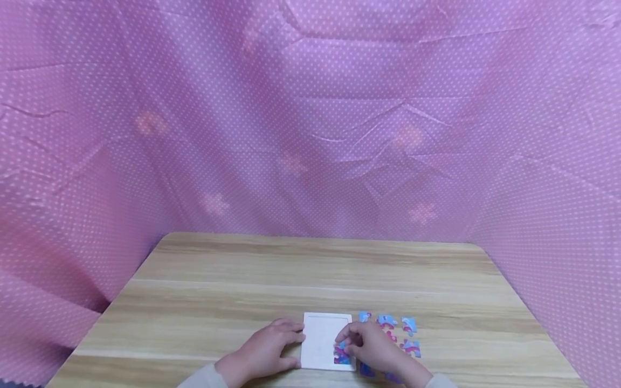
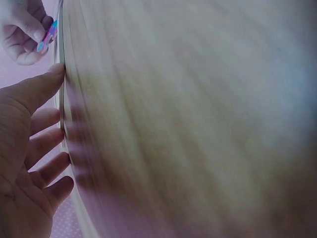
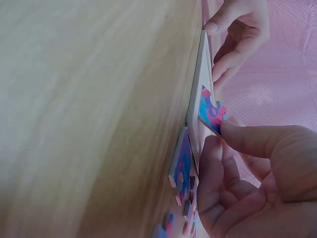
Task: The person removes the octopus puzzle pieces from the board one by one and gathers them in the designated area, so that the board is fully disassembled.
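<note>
A white puzzle tray (image 1: 318,339) lies flat near the table's front edge. Along its left side rests my left hand (image 1: 266,349), thumb and fingertips touching the rim without curling round it. My right hand (image 1: 375,346) is over the tray's right side and pinches a blue and pink jigsaw piece (image 3: 212,111) between thumb and fingers. In the right wrist view this piece is tilted, its far end low at the tray's lower right corner. The left wrist view shows the same piece (image 2: 47,37) edge-on in the right fingers.
Several loose jigsaw pieces (image 1: 411,347) lie to the right of the tray, some partly hidden under my right hand and forearm. The wood-grain table (image 1: 310,275) stretches out behind the tray. A pink dotted cloth (image 1: 310,134) hangs round the back and sides.
</note>
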Available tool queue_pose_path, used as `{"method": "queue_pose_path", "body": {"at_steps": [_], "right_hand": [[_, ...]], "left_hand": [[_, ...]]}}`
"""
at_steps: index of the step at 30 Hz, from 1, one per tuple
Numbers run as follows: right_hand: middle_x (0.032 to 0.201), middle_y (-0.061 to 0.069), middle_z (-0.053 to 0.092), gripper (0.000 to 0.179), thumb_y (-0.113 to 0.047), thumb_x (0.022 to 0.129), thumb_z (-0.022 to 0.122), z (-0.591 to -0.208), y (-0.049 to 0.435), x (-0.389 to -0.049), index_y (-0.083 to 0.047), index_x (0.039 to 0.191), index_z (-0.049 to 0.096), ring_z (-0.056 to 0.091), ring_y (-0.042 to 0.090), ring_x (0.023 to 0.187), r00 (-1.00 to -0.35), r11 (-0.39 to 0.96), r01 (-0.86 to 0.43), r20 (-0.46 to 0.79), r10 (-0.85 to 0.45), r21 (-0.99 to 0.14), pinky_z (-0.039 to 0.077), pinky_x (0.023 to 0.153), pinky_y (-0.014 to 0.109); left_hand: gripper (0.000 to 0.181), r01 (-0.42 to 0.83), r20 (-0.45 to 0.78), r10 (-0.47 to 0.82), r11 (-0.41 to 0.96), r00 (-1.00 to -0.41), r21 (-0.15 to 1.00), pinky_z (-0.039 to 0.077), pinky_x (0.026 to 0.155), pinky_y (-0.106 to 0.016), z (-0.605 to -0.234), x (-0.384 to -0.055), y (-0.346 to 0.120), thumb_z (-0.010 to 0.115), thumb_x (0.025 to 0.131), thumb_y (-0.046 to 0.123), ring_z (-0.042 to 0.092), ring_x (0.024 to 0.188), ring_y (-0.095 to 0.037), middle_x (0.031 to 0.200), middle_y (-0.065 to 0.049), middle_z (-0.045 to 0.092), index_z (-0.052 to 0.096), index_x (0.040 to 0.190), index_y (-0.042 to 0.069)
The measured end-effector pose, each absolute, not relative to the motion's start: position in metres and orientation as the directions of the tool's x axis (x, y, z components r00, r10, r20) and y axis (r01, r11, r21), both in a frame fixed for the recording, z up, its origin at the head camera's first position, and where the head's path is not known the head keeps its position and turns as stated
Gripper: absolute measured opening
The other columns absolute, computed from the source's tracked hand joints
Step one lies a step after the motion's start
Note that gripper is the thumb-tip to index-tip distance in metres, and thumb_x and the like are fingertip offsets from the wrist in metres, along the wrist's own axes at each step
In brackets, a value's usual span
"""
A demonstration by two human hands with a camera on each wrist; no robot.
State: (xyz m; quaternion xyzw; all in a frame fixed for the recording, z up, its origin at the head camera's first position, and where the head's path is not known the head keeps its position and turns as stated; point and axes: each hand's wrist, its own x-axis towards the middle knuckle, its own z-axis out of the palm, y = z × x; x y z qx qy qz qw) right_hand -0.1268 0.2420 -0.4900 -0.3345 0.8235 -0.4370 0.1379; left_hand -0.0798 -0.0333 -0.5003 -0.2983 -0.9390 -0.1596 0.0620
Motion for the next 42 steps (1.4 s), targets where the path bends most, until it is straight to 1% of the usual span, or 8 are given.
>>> {"method": "queue_pose_path", "body": {"at_steps": [3,10,15,21,27,29,34,42], "right_hand": [[0.085,-0.003,0.06,0.015,-0.001,0.086,0.065,-0.491,0.244,-0.126,-0.01,0.097,0.067,0.055,0.008,0.075,-0.743,0.379,-0.408,0.061,-0.667,-0.831,0.05,0.069,0.021],[0.09,-0.002,0.058,0.012,-0.011,0.089,0.065,-0.484,0.262,-0.126,-0.013,0.101,0.066,0.055,0.012,0.081,-0.782,0.417,-0.374,0.041,-0.622,-0.828,0.05,0.072,0.024],[0.092,0.0,0.06,0.014,-0.011,0.089,0.064,-0.479,0.284,-0.127,-0.01,0.104,0.065,0.057,0.015,0.084,-0.79,0.417,-0.369,0.043,-0.612,-0.831,0.052,0.075,0.027],[0.088,0.002,0.06,0.016,-0.007,0.086,0.066,-0.48,0.315,-0.124,-0.007,0.103,0.066,0.059,0.017,0.08,-0.823,0.448,-0.332,0.024,-0.567,-0.83,0.051,0.07,0.024],[0.086,0.0,0.062,0.014,-0.006,0.086,0.065,-0.484,0.344,-0.124,-0.006,0.101,0.067,0.058,0.011,0.078,-0.804,0.43,-0.398,0.083,-0.589,-0.811,0.051,0.07,0.024],[0.086,0.0,0.062,0.015,-0.006,0.086,0.065,-0.484,0.352,-0.123,-0.005,0.1,0.067,0.058,0.01,0.077,-0.8,0.421,-0.401,0.087,-0.593,-0.813,0.051,0.07,0.025],[0.086,0.001,0.062,0.014,-0.005,0.086,0.065,-0.486,0.37,-0.119,-0.004,0.1,0.067,0.057,0.009,0.077,-0.785,0.406,-0.373,0.05,-0.617,-0.834,0.051,0.069,0.025],[0.087,0.006,0.061,0.017,0.0,0.088,0.061,-0.491,0.385,-0.11,0.001,0.104,0.065,0.054,0.011,0.075,-0.775,0.404,-0.249,-0.07,-0.628,-0.88,0.047,0.064,0.023]], "left_hand": [[0.047,0.583,0.215,0.543,0.769,-0.812,0.262,0.041,0.099,-0.036,-0.502,-0.079,-0.034,0.073,0.08,0.039,0.05,0.119,-0.022,0.129,-0.004,0.058,0.069,0.116,0.009],[0.046,0.598,0.23,0.553,0.761,-0.801,0.253,0.042,0.098,-0.035,-0.502,-0.079,-0.035,0.073,0.08,0.039,0.051,0.119,-0.022,0.129,-0.005,0.059,0.069,0.116,0.009],[0.047,0.596,0.236,0.549,0.765,-0.802,0.244,0.042,0.098,-0.036,-0.501,-0.078,-0.033,0.074,0.08,0.039,0.051,0.119,-0.022,0.129,-0.005,0.059,0.069,0.116,0.009],[0.047,0.586,0.229,0.542,0.774,-0.809,0.24,0.041,0.098,-0.036,-0.502,-0.074,-0.028,0.073,0.08,0.04,0.051,0.119,-0.022,0.129,-0.006,0.058,0.069,0.116,0.009],[0.048,0.588,0.24,0.54,0.777,-0.807,0.227,0.042,0.098,-0.036,-0.505,-0.071,-0.025,0.074,0.08,0.04,0.051,0.119,-0.022,0.129,-0.006,0.058,0.069,0.116,0.009],[0.047,0.591,0.245,0.542,0.776,-0.804,0.222,0.042,0.098,-0.037,-0.506,-0.071,-0.026,0.074,0.08,0.039,0.051,0.118,-0.023,0.129,-0.006,0.059,0.069,0.116,0.009],[0.047,0.591,0.238,0.545,0.775,-0.804,0.224,0.042,0.098,-0.038,-0.505,-0.069,-0.027,0.074,0.081,0.039,0.051,0.119,-0.024,0.129,-0.007,0.059,0.069,0.116,0.009],[0.048,0.587,0.212,0.548,0.771,-0.809,0.246,0.041,0.099,-0.036,-0.502,-0.065,-0.027,0.073,0.081,0.042,0.05,0.12,-0.023,0.13,-0.006,0.058,0.068,0.117,0.009]]}}
